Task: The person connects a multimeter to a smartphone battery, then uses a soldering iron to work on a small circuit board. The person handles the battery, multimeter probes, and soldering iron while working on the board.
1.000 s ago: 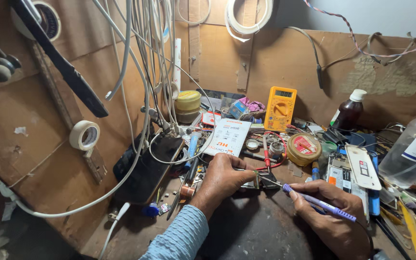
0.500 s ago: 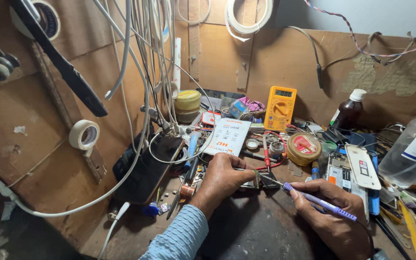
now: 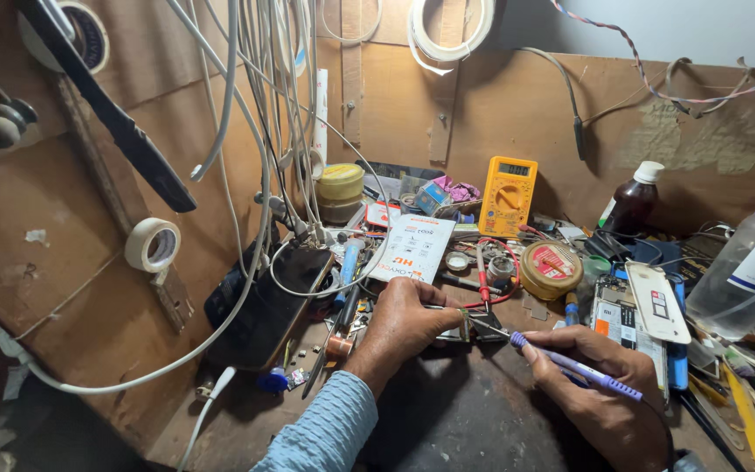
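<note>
Where cables [image 3: 281,114] hang, crowded bench [image 3: 447,419].

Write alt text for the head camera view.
The right hand holds a purple-handled soldering iron to a small metal part pinched by the left hand, above a cluttered dark workbench with a yellow multimeter behind.

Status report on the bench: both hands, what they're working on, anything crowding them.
Left hand pinning a small part to the bench. Right hand holding purple soldering iron, tip at the part. Round tin and red probe lead close behind.
</note>
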`<action>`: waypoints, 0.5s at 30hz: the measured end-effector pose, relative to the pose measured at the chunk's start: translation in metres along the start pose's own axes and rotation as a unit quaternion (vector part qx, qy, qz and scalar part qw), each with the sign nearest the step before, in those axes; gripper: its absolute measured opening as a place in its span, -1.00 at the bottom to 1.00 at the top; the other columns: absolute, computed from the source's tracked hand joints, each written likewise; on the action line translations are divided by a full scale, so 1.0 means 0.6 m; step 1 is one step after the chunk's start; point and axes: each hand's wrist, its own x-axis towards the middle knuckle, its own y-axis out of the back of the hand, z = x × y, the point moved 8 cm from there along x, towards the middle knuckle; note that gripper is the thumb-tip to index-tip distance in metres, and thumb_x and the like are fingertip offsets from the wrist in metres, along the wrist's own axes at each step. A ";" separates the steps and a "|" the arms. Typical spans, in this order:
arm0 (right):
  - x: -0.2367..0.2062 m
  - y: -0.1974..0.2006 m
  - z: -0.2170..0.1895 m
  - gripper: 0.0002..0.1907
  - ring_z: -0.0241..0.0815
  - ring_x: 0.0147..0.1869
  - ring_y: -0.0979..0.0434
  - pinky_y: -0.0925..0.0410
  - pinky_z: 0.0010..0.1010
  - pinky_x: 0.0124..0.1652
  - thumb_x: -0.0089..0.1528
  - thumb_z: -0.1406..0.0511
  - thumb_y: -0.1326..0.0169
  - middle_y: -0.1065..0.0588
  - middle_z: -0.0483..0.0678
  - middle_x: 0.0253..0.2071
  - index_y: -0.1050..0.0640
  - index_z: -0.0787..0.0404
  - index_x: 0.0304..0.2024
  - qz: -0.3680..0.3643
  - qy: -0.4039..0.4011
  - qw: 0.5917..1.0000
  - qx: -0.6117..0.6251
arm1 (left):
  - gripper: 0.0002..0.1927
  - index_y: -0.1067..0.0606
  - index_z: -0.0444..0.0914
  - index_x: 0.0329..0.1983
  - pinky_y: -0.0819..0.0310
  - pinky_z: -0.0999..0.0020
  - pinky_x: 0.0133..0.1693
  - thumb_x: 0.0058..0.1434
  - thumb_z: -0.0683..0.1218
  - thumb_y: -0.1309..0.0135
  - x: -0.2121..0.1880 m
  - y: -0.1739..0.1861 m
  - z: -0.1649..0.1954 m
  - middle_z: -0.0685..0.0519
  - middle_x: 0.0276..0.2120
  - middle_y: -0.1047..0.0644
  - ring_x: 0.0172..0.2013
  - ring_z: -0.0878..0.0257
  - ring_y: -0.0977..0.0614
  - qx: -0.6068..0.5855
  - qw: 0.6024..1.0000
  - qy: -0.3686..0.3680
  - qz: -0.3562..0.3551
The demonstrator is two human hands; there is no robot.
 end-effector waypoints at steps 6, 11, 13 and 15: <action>-0.001 0.001 -0.003 -0.76 -0.42 -0.31 -0.62 -0.45 -0.58 -0.29 0.10 0.37 -0.29 -0.70 -0.08 -0.35 -0.73 0.24 -0.17 0.006 -0.010 1.000 0.001 | -0.71 -0.70 -0.35 -0.35 -0.57 0.40 -0.38 -0.09 -0.05 -0.33 0.000 0.000 0.000 -0.02 -0.51 -0.67 -0.51 0.35 -0.66 0.013 1.000 0.000 0.006; -0.001 0.000 -0.005 -0.76 -0.42 -0.32 -0.62 -0.45 -0.58 -0.29 0.11 0.35 -0.30 -0.68 -0.08 -0.35 -0.73 0.22 -0.16 0.003 -0.027 1.000 -0.001 | -0.69 -0.70 -0.35 -0.36 -0.55 0.40 -0.38 -0.09 -0.03 -0.33 0.000 0.002 0.000 -0.02 -0.52 -0.67 -0.50 0.35 -0.65 0.022 1.000 -0.008 0.005; -0.003 0.000 0.001 -0.77 -0.38 -0.34 -0.59 -0.43 -0.55 -0.31 0.14 0.32 -0.32 -0.71 -0.05 -0.38 -0.74 0.22 -0.15 -0.001 -0.058 0.998 -0.006 | -0.70 -0.69 -0.35 -0.36 -0.56 0.40 -0.37 -0.10 -0.04 -0.34 0.001 0.001 0.000 -0.02 -0.51 -0.68 -0.50 0.35 -0.66 0.023 1.000 -0.006 0.009; -0.004 0.002 -0.008 -0.76 -0.41 -0.30 -0.62 -0.44 -0.58 -0.28 0.12 0.35 -0.29 -0.72 -0.09 -0.35 -0.73 0.22 -0.15 0.003 -0.034 0.999 -0.001 | -0.69 -0.69 -0.34 -0.35 -0.56 0.39 -0.37 -0.10 -0.04 -0.34 0.002 0.000 -0.002 -0.02 -0.51 -0.68 -0.50 0.35 -0.66 0.025 1.000 -0.001 0.009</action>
